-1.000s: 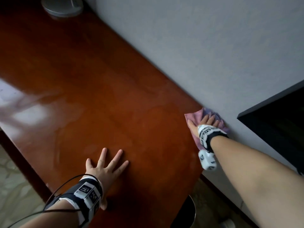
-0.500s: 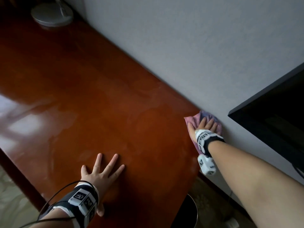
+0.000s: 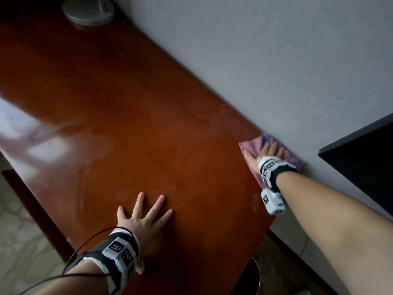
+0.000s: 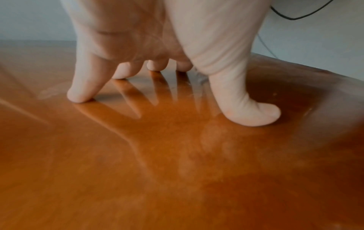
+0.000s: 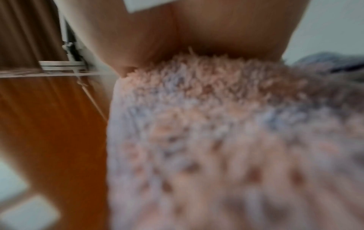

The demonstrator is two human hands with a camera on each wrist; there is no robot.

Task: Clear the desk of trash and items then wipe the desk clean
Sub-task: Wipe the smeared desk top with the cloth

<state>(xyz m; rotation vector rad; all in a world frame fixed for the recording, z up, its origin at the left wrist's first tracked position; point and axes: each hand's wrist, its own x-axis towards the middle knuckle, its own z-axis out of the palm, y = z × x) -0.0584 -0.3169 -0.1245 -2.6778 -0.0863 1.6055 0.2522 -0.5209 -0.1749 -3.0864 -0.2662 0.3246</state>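
Two hands lay on the glossy reddish-brown counter [image 3: 131,116]. At lower centre of the head view, the left hand [image 3: 141,220] rested flat with fingers straight and spread, holding nothing. At right of centre, the right hand [image 3: 265,155] pressed flat, fingers extended, on a pink-purple cloth [image 3: 249,146] touching the grey wall [image 3: 276,60]. At upper left stood a round grey lamp base [image 3: 88,10].

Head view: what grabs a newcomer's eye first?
The glossy red-brown desk fills the view, streaked with window glare at its left. At its back right corner, against the wall, the right hand presses a pink cloth flat. Near the front edge the left hand rests on the wood, fingers spread.
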